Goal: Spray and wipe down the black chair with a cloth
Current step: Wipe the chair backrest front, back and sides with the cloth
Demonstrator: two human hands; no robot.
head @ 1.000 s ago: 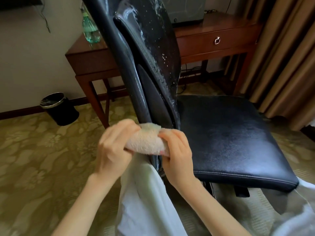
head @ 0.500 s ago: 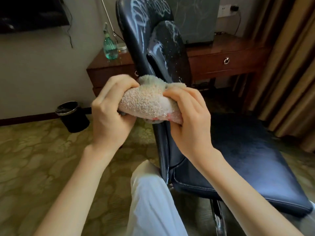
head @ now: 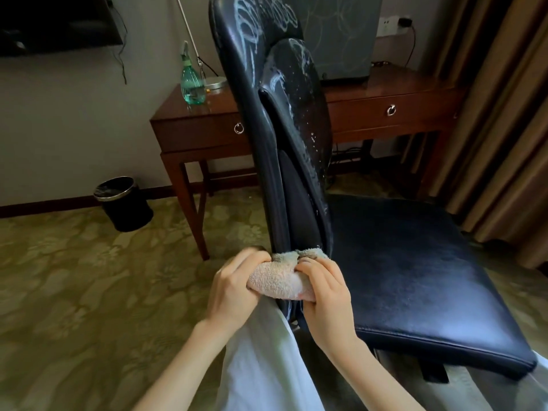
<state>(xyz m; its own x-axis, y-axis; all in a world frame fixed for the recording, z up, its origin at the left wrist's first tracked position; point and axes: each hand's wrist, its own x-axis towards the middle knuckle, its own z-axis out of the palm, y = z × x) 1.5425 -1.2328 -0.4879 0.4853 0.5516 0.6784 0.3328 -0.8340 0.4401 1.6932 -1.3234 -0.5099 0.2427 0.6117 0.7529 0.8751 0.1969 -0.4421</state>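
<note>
Nubby terry cloth (head: 284,281), one beige wad, sits bunched against the foot of the chair (head: 415,277) back, where it meets the seat. My left grip (head: 234,289) and right grip (head: 326,295) both clamp it, fingers curled in. Foamy white loops streak the glossy black leather back. One green plastic bottle (head: 192,84) stands on the wooden tabletop (head: 409,84).
</note>
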